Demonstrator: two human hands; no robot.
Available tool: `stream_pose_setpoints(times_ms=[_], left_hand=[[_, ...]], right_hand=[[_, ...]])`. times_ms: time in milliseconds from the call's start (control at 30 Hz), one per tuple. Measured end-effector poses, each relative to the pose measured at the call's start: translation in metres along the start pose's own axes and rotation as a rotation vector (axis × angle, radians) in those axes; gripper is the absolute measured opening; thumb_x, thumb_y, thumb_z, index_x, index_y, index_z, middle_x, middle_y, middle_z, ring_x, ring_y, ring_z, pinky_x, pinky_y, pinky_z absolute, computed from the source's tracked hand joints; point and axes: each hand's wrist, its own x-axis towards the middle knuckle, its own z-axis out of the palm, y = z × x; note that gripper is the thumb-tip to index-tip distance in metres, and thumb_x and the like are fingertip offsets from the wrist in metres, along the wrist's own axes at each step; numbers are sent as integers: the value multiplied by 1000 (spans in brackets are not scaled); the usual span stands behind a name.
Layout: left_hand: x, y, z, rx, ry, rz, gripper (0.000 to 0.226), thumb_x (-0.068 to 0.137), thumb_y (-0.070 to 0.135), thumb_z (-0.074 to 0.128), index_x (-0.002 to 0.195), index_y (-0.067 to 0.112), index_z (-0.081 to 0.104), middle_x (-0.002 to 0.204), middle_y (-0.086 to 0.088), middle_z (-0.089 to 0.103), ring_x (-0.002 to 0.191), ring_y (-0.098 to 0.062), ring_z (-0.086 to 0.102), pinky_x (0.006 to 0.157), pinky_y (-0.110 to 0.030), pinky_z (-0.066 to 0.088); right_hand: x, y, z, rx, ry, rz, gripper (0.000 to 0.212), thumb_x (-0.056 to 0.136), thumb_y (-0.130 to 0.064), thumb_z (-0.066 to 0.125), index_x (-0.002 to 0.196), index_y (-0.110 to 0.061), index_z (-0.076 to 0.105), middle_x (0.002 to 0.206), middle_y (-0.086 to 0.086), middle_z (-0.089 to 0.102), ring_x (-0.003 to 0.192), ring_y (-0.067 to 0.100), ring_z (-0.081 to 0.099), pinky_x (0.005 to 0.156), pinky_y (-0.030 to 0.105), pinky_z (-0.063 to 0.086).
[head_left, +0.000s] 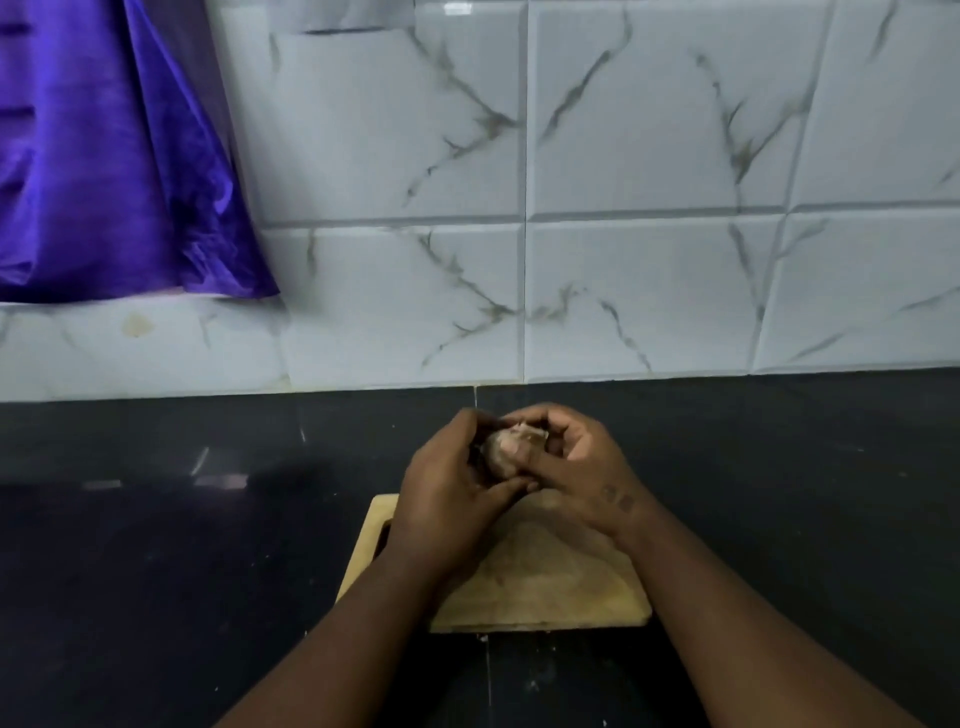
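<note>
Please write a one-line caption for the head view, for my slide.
Left hand and right hand hold a pale round item over a wooden cutting board on a dark counter.

- Dark, glossy surface (182, 571), running back to the tiled wall.
- Wooden cutting board (545, 587) lies flat on it, near the front edge.
- Pale specks around the board.

It's a home kitchen. A glossy black stone counter (156, 545) stretches out to either side of the left hand (447, 486) and right hand (579, 457). A wooden chopping board (545, 587) lies right beneath them. White marble-veined tiles (649, 291) rise just beyond them, and a purple cloth (104, 156) hangs well off to the left hand's side.
</note>
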Motion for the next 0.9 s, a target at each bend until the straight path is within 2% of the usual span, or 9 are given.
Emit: stream_pose_setpoints(times_ms=[100,167,267,333,400,567,633,733,900], left_hand=[[-1,7,-4,-29,-13,-13,67,72,31,95,127,33,57,112,22,66,103,7,64,82,-7,50],[-4,12,-5,-161,-58,-86,70,77,29,93,134,33,54,114,18,68,103,5,68,86,-12,55],[-7,15,-6,-445,-112,-207,56,85,27,86,133,28,56,108,-1,75,94,-19,77,80,-32,63],[-6,13,-7,-584,-93,-260,41,93,28,78,129,19,60,101,-9,75,83,-25,75,72,-33,61],[-3,11,-9,-657,-59,-308,24,100,17,69,122,10,64,98,-13,74,79,-23,72,68,-31,61],[-3,8,-8,-723,-75,-318,11,97,-6,65,106,0,68,90,-20,68,77,-21,69,71,-31,60],[-2,5,-8,-768,-64,-325,10,96,-8,65,103,-1,67,89,-21,66,75,-20,68,69,-29,60],[-1,4,-10,-783,-76,-347,13,96,-9,63,100,3,68,85,-12,72,72,-17,67,67,-27,58],[-2,3,-13,-639,-134,-310,14,96,-12,62,98,0,69,78,-9,74,69,-16,67,65,-27,58]], right_hand=[[-1,-5,-8,142,53,10,19,90,-6,73,109,-2,72,101,15,77,91,24,74,77,35,62],[-4,-7,-9,225,82,24,20,91,-9,72,109,-1,72,101,18,76,90,26,72,77,35,61],[-7,-8,-9,319,67,63,28,88,-16,72,112,-2,71,102,17,75,91,28,70,80,40,60],[-7,-7,-10,352,45,77,30,89,-17,70,116,-3,70,107,14,76,95,26,70,82,41,58],[-7,-7,-11,395,35,90,31,89,-17,71,118,-5,70,109,12,76,96,24,70,80,35,59],[-7,-6,-12,470,-18,130,38,89,-18,65,123,1,67,109,16,74,96,23,71,80,32,61],[-6,-8,-13,501,-12,131,37,88,-18,63,120,0,68,101,10,76,88,19,72,74,27,61],[-4,-8,-14,536,3,110,34,88,-17,61,117,-2,69,98,7,78,83,15,73,71,23,60],[-4,-9,-14,527,34,86,34,86,-17,62,116,-1,68,100,7,78,84,16,74,70,22,60]])
